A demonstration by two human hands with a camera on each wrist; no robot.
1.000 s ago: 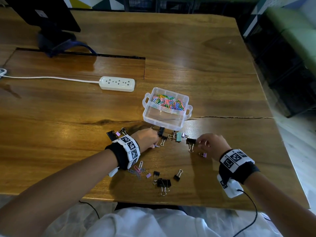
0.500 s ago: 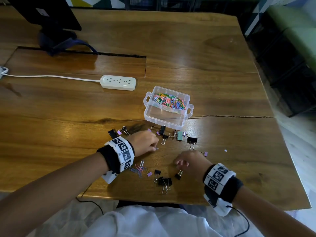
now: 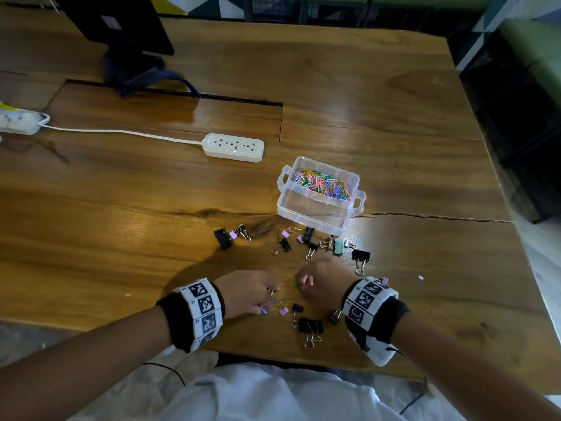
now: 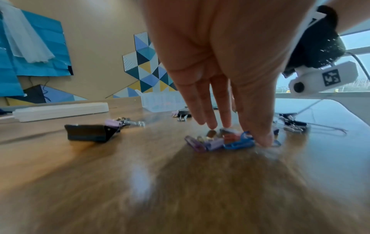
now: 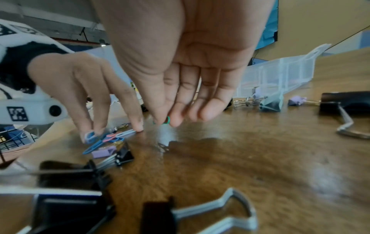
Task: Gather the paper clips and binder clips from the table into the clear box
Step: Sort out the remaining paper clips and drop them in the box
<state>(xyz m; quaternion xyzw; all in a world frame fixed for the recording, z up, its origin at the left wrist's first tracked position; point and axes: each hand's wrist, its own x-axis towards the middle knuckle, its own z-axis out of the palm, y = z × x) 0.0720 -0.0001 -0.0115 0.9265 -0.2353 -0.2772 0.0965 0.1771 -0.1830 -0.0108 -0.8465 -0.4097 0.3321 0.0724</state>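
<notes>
My left hand (image 3: 268, 300) is down on a small pile of blue, pink and purple paper clips (image 4: 230, 140) near the table's front edge. Its thumb and fingertips pinch the pile from both sides. Just to its right, my right hand (image 3: 303, 284) hovers low over the wood and pinches a green paper clip (image 5: 167, 119) between thumb and forefinger. The clear box (image 3: 318, 221) stands beyond both hands, with coloured paper clips (image 3: 323, 185) in its far compartment. Black, purple and mint binder clips (image 3: 338, 246) lie scattered between box and hands.
A large black binder clip (image 3: 311, 326) and smaller ones lie by my right wrist. Another black binder clip (image 3: 223, 238) sits left of the box. A white power strip (image 3: 233, 147) with its cable lies further back, behind it a dark monitor stand (image 3: 133, 68).
My left hand has come back toward me, from the binder clips by the box down onto the paper clips. My right hand has shifted slightly left and now holds a green paper clip.
</notes>
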